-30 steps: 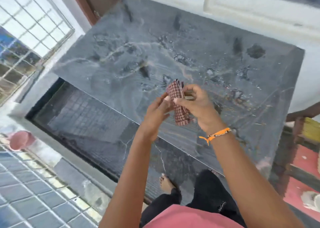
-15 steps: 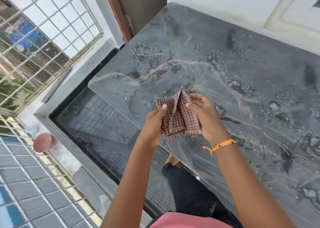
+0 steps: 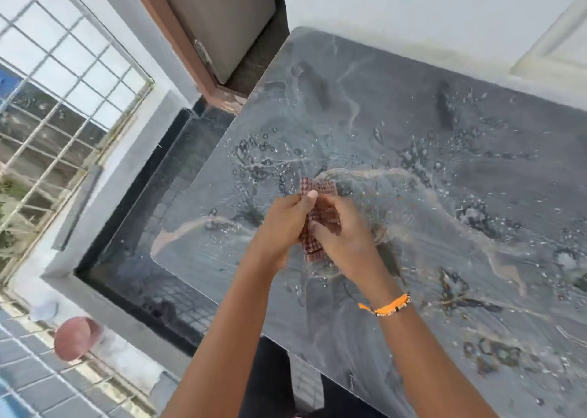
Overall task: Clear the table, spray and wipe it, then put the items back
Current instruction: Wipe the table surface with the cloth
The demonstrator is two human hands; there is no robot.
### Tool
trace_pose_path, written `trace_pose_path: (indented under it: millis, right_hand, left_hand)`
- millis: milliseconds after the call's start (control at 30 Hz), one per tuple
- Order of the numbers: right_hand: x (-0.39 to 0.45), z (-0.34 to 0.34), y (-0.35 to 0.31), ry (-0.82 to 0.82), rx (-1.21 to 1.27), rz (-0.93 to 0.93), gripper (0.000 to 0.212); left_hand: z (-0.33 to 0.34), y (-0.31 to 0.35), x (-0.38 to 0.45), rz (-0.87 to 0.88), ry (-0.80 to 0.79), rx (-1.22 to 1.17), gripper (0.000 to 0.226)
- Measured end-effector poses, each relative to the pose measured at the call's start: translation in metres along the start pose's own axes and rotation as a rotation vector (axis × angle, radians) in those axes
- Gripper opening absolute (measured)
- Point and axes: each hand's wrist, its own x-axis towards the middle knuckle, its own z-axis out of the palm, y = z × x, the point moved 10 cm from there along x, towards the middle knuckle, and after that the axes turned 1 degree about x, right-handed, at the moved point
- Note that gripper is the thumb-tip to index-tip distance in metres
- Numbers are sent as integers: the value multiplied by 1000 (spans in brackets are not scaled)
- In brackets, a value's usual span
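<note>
Dark marbled stone surface (image 3: 444, 169) filling the frame from 12 to 5 o'clock, beaded and streaked with spray droplets across its middle, bare of other items. White wall along its far edge at 1 o'clock; brown door frame (image 3: 178, 36) at 11 o'clock; window grille (image 3: 57, 106) at 9 o'clock; pinkish round bowl-like object (image 3: 76, 338) on the tiled floor at 7 o'clock. Both forearms reaching in from 6 o'clock to meet near the centre, orange bracelet (image 3: 386, 305) on the right wrist. Left hand (image 3: 279, 227) just at 9 o'clock of the right hand (image 3: 346, 239), the two touching. Between them the checked red cloth (image 3: 319, 192), bunched, long axis running roughly 12 to 6 o'clock, top edge showing above the fingertips and a lower corner hanging below the palms. Left grip closed on the cloth by thumb and curled fingers; right grip likewise closed on it, fingers wrapped over its front. Cloth held just over the wet patch, seemingly a little above the stone, though contact hard to judge. Likely step: folding or bunching the cloth ahead of wiping. Wet area spreading from the hands toward 3 o'clock, so right hand better placed to carry the first stroke. Spraying apparently done, wiping not yet begun, items not yet returned.
</note>
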Motion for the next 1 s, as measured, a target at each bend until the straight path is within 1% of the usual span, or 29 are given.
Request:
trace_pose_path:
  millis: [67,133,200,267,333,433,500,533,567,600,667,700,733,767,833,867,900,967,1000]
  right_hand:
    - [14,10,0,34,-26,39,44]
    - [26,7,3,110,-15,102,33]
    - [34,-1,9,226,55,207,20]
    - [37,-4,12,328,198,298,18]
    - [45,6,7,361,381,341,23]
    - [65,36,-9,331,638,339,24]
    - [73,52,-12,316,732,346,25]
    - [77,59,-12,339,737,350,27]
    - [81,62,-12,384,678,341,28]
    - [84,59,-14,450,524,313,28]
    - [87,46,-26,592,36,262,32]
    - [88,42,-33,637,-169,243,37]
    - [89,43,-34,644,-228,230,42]
    - [92,47,-27,610,-167,253,45]
    - [93,66,-7,509,217,368,45]
    - [94,73,-2,489,400,400,41]
    - [98,73,-2,494,477,387,33]
    - [109,57,-9,570,406,313,13]
    - [118,49,-12,597,364,284,8]
  left_hand:
    - [3,0,11,-88,-175,-98,44]
    - [0,1,18,-160,-301,-164,59]
    - [-10,2,30,-190,-363,-129,65]
    - [-26,0,46,-197,-360,-34,55]
    - [-39,-5,60,-226,-375,37,47]
    - [-56,-5,80,-253,-452,-54,43]
    - [-67,0,92,-247,-435,-158,40]
    - [-74,2,100,-248,-429,-197,39]
    - [-80,2,106,-246,-423,-223,37]
    - [-85,2,112,-234,-419,-228,34]
    - [-93,1,121,-222,-401,-211,27]
    - [-94,2,123,-223,-395,-211,26]
    - [-96,2,124,-227,-391,-227,25]
    - [-96,4,126,-231,-397,-253,25]
    - [-96,8,127,-227,-415,-299,24]
    - [-97,13,128,-211,-425,-298,24]
    - [-97,21,130,-180,-428,-263,24]
    - [-101,40,137,-63,-390,-75,26]
    - [-105,52,142,17,-347,42,30]
